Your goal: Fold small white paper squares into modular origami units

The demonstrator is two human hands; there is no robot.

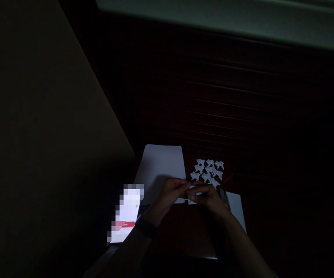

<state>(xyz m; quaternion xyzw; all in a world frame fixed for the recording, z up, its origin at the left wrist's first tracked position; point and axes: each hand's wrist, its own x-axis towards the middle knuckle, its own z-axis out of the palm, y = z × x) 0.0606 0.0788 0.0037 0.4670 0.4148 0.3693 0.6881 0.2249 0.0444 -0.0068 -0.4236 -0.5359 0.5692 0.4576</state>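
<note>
The scene is very dark. My left hand and my right hand meet over a dark table, fingers pinched together on a small white piece of paper held between them. Just beyond my fingertips lie several small folded white paper shapes in a cluster. A dark band sits on my left wrist.
A white sheet of paper lies at the left behind my hands. Another white sheet shows at the right under my right forearm. A pixelated bright item lies at the left edge. A beige wall fills the left, dark wooden panelling the back.
</note>
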